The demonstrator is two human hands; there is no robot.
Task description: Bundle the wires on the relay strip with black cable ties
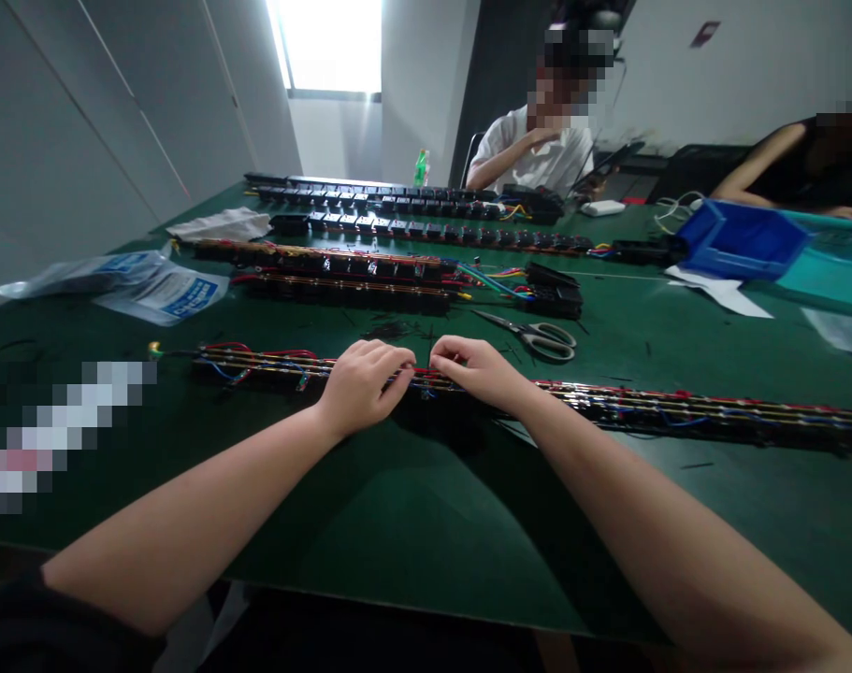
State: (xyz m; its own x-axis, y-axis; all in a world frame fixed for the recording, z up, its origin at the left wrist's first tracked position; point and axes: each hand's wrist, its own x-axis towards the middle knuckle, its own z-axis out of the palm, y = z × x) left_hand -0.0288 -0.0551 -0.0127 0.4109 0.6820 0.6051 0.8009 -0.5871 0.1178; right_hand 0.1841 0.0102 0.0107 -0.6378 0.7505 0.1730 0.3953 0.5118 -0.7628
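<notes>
A long black strip of modules with brass rods and red and blue wires (678,408) lies across the table in front of me. My left hand (368,385) rests over its left half, thumb and forefinger pinched together. Close beside it, my right hand (478,369) is also closed, fingertips pinched just above the wires. A thin dark strand seems to stand between the two hands; what the fingertips grip is too small to make out. Just beyond them lie scissors (548,341) with black handles and a heap of thin black offcuts (397,331).
Several similar wired strips (369,224) lie farther back on the green table (411,523). Plastic bags (180,290) and a white cloth (222,224) are at left. A blue bin (741,238) and teal tray (832,271) stand at right. Two people sit across the table.
</notes>
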